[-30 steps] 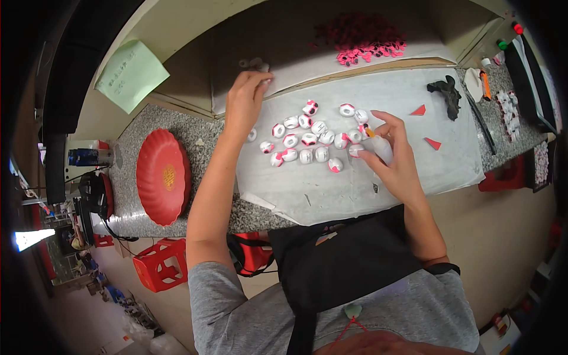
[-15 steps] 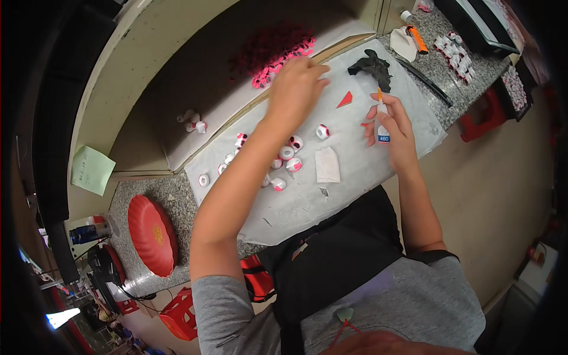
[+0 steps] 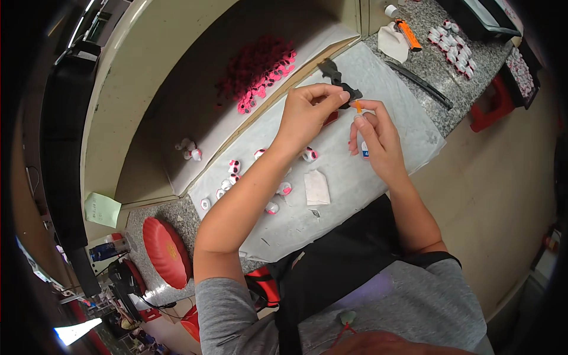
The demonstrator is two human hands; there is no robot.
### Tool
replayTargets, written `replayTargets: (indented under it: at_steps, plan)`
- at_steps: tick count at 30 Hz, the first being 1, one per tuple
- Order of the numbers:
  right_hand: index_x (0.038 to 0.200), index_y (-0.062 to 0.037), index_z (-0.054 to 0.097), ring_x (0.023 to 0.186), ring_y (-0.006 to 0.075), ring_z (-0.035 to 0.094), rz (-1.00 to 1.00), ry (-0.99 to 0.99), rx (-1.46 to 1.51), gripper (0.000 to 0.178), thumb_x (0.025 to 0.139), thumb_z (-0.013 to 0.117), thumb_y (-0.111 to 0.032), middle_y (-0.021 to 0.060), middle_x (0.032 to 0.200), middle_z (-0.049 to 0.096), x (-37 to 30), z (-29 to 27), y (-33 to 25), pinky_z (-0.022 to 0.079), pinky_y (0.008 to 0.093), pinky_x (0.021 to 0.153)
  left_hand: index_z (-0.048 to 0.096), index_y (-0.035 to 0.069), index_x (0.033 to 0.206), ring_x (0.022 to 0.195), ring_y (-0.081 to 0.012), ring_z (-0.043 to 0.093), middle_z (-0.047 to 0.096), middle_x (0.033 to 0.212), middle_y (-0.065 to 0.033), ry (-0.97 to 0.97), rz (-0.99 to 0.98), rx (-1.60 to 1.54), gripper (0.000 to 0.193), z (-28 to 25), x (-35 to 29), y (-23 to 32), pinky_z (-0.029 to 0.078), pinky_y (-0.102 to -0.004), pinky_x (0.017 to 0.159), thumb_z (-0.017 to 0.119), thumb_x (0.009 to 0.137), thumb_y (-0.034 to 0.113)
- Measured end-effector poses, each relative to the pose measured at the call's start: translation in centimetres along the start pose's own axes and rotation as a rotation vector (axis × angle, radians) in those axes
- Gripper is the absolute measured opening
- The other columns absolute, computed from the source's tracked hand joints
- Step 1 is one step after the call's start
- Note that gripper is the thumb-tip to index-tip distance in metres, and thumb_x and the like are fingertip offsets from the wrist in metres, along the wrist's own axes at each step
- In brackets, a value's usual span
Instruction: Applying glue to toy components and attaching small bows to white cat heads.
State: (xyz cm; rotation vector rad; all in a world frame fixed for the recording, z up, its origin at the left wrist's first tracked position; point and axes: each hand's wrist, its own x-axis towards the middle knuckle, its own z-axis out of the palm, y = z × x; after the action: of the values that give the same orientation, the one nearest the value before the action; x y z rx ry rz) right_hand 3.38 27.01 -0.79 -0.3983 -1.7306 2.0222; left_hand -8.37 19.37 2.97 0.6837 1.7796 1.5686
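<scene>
My left hand [image 3: 309, 113] is above the white sheet, thumb and forefinger pinched together. What lies between the fingertips is too small or hidden to make out. A crumpled black cloth [image 3: 332, 72] lies just beyond these fingers. My right hand [image 3: 378, 137] is closed on a small white glue bottle [image 3: 365, 149] with a blue label. Its orange nozzle [image 3: 358, 107] points up beside the left fingertips. A red triangular piece [image 3: 331, 118] is partly covered by my left hand. Small white-and-pink rounded pieces [image 3: 309, 154] lie around and under my left forearm.
Pink and black small pieces [image 3: 260, 77] are heaped on the shelf. A folded white cloth [image 3: 318, 187] rests on the sheet [image 3: 390, 177]. A red scalloped dish [image 3: 167, 251] stands left. An orange lighter-like object [image 3: 408, 35], a black strip [image 3: 420, 83] and white pieces [image 3: 452, 50] are right.
My left hand has left the pink heap and come right, close to the nozzle. My right hand has shifted slightly left with the bottle. The black cloth lies further left and differently bunched.
</scene>
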Motion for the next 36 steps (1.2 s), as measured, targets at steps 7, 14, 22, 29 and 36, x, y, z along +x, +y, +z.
replayTargets:
  at_steps: [7, 14, 22, 29, 36]
  plan:
    - [0.095, -0.0024, 0.041, 0.047, 0.0085, 0.045, -0.020, -0.007, -0.109, 0.017, 0.083, 0.038, -0.015, 0.0036, 0.057, 0.047, 0.0, 0.7, -0.6, 0.036, 0.0188, 0.045, 0.059, 0.003, 0.075, 0.060, -0.0076, 0.046, 0.055, 0.066, -0.0016, -0.021, -0.172, -0.233, 0.013, -0.2, -0.8, 0.2, 0.037, -0.0202, 0.058, 0.060, 0.070, 0.015]
    - [0.088, -0.0017, 0.042, 0.045, 0.0080, 0.044, 0.021, -0.104, -0.022, 0.016, 0.083, 0.038, -0.017, 0.0039, 0.056, 0.046, -0.1, 0.8, -1.0, 0.035, 0.0184, 0.044, 0.055, 0.002, 0.072, 0.059, -0.0055, 0.048, 0.054, 0.063, -0.0008, -0.092, -0.089, -0.265, 0.009, -0.2, -1.2, 0.1, 0.037, -0.0176, 0.056, 0.059, 0.070, 0.009]
    - [0.084, -0.0019, 0.041, 0.044, 0.0078, 0.043, -0.011, -0.064, -0.064, 0.016, 0.084, 0.038, -0.017, 0.0034, 0.056, 0.044, 0.1, -0.1, -2.2, 0.033, 0.0181, 0.043, 0.053, 0.004, 0.070, 0.061, -0.0078, 0.047, 0.052, 0.064, -0.0008, -0.038, 0.023, -0.309, 0.008, 1.5, -0.7, 0.6, 0.037, -0.0199, 0.061, 0.058, 0.071, 0.011]
    - [0.083, -0.0021, 0.041, 0.043, 0.0075, 0.042, 0.041, -0.102, -0.159, 0.016, 0.084, 0.037, -0.017, 0.0032, 0.052, 0.044, -2.0, -1.5, -1.6, 0.033, 0.0191, 0.044, 0.055, 0.001, 0.068, 0.057, -0.0080, 0.048, 0.054, 0.063, -0.0023, 0.157, 0.229, -0.378, 0.010, -1.2, 3.2, 4.8, 0.040, -0.0197, 0.058, 0.057, 0.072, 0.010]
    - [0.082, -0.0025, 0.042, 0.043, 0.0086, 0.042, 0.052, -0.152, 0.056, 0.013, 0.083, 0.036, -0.014, 0.0034, 0.051, 0.043, -1.5, -1.2, -2.4, 0.033, 0.0192, 0.047, 0.057, -0.001, 0.077, 0.065, -0.0212, 0.053, 0.056, 0.070, -0.0083, 0.055, 0.592, 1.009, 0.018, -1.3, 3.7, 0.1, 0.041, -0.0288, 0.059, 0.057, 0.070, 0.016]
